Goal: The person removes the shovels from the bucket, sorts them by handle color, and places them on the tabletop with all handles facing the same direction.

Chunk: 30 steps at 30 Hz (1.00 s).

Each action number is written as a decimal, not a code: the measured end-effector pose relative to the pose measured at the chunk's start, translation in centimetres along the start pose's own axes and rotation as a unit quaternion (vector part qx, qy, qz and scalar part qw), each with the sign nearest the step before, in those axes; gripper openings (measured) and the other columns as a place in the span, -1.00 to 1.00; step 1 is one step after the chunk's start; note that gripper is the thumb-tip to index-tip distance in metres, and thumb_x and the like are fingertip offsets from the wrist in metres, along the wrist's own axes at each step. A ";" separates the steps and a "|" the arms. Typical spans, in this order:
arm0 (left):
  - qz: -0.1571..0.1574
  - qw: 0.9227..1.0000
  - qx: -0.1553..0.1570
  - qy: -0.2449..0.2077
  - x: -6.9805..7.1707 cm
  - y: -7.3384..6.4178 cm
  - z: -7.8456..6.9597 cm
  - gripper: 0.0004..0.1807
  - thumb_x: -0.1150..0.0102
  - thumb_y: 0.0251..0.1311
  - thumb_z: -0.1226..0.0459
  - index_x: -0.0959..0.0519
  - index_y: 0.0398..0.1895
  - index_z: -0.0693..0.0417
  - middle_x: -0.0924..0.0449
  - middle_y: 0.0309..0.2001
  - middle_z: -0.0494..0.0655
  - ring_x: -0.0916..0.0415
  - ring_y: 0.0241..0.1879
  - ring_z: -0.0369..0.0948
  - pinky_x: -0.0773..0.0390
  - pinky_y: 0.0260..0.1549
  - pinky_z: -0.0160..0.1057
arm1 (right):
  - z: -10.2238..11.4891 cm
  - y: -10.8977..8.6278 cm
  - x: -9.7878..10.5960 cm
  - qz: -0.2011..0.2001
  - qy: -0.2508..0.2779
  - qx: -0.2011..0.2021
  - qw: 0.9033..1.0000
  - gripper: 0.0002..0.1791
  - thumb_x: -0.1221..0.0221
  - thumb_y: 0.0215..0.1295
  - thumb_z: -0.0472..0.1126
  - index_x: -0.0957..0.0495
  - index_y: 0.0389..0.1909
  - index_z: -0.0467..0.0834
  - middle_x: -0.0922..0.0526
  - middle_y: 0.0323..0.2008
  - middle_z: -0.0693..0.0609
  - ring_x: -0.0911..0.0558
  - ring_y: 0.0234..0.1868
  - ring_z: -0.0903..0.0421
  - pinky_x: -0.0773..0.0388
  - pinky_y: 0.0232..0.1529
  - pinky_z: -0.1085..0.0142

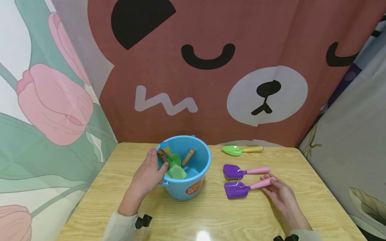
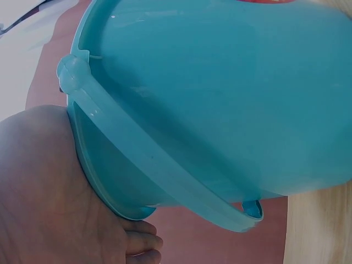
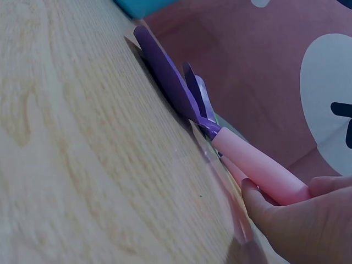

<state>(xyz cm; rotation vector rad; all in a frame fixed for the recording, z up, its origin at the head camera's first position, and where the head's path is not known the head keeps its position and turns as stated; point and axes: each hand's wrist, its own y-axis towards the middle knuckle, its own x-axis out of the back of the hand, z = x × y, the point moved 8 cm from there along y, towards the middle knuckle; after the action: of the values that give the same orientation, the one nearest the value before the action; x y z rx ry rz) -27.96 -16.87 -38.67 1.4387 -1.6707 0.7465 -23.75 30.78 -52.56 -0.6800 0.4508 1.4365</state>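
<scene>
A light blue bucket stands on the table, and my left hand holds its left rim, the thumb over the edge and the fingers along the outside. Inside lie several green garden tools with brown or yellow handles. The bucket's handle hangs down its side in the left wrist view. To the right, my right hand pinches the pink handle end of the nearer purple shovel. That shovel's blade slants close over the tabletop in the right wrist view. Just behind it is a second purple shovel with a pink handle.
A green trowel with a yellow handle lies at the back of the wooden table. Behind the table hangs a brown bear-print cloth. Flowered cloth covers the left side, and a pale cloth hangs at the right.
</scene>
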 end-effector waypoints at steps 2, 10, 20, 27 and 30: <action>0.000 1.000 0.000 -0.001 0.0 0.0 0.0 -0.05 0.13 0.49 -0.09 0.22 0.59 0.40 0.27 0.62 0.28 0.28 0.60 0.16 -0.04 0.46 0.24 | 0.0 0.0 0.0 0.003 0.011 -0.006 1.000 -0.58 0.19 0.61 -0.34 -0.67 -0.14 0.01 -0.73 -0.06 -0.01 -0.68 0.08 0.11 -0.61 0.09 0.24; -0.002 1.000 -0.001 -0.003 0.0 0.0 -0.1 -0.05 0.13 0.49 -0.09 0.22 0.58 0.40 0.26 0.62 0.28 0.28 0.60 0.15 -0.04 0.47 0.23 | 0.0 -0.1 0.2 -0.007 0.006 -0.015 1.000 -0.64 0.17 0.62 -0.31 -0.62 -0.13 -0.01 -0.73 -0.06 -0.04 -0.67 0.09 0.11 -0.59 0.14 0.23; 0.005 1.000 0.002 -0.004 0.2 -0.1 -0.3 -0.05 0.14 0.49 -0.10 0.22 0.58 0.40 0.27 0.62 0.27 0.28 0.60 0.15 -0.04 0.47 0.22 | -0.8 -0.2 1.1 -0.080 0.004 -0.055 0.995 -0.63 0.22 0.63 -0.24 -0.16 0.37 -0.06 -0.71 -0.11 0.02 -0.66 0.07 0.17 -0.20 0.47 0.16; 0.004 1.000 0.004 -0.004 0.1 0.0 -0.2 -0.06 0.13 0.49 -0.08 0.22 0.58 0.40 0.26 0.62 0.28 0.29 0.60 0.15 -0.04 0.47 0.23 | -0.8 -0.2 1.3 -0.083 -0.003 -0.056 0.995 -0.68 0.19 0.62 -0.27 -0.21 0.30 -0.07 -0.72 -0.12 0.00 -0.67 0.06 0.15 -0.41 0.35 0.25; 0.002 1.000 0.004 -0.006 0.1 0.0 -0.2 -0.06 0.13 0.49 -0.08 0.22 0.58 0.40 0.26 0.62 0.28 0.29 0.60 0.15 -0.03 0.47 0.23 | -0.6 -0.2 1.4 -0.089 -0.028 -0.058 0.994 -0.55 0.19 0.61 -0.29 -0.07 0.43 -0.09 -0.73 -0.14 0.05 -0.67 0.06 0.20 -0.26 0.44 0.27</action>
<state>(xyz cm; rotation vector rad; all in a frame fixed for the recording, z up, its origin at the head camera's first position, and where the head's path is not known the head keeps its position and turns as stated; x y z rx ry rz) -27.89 -16.74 -38.46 1.4492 -1.6823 0.7483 -23.35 31.40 -53.91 -0.7510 0.2576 1.3162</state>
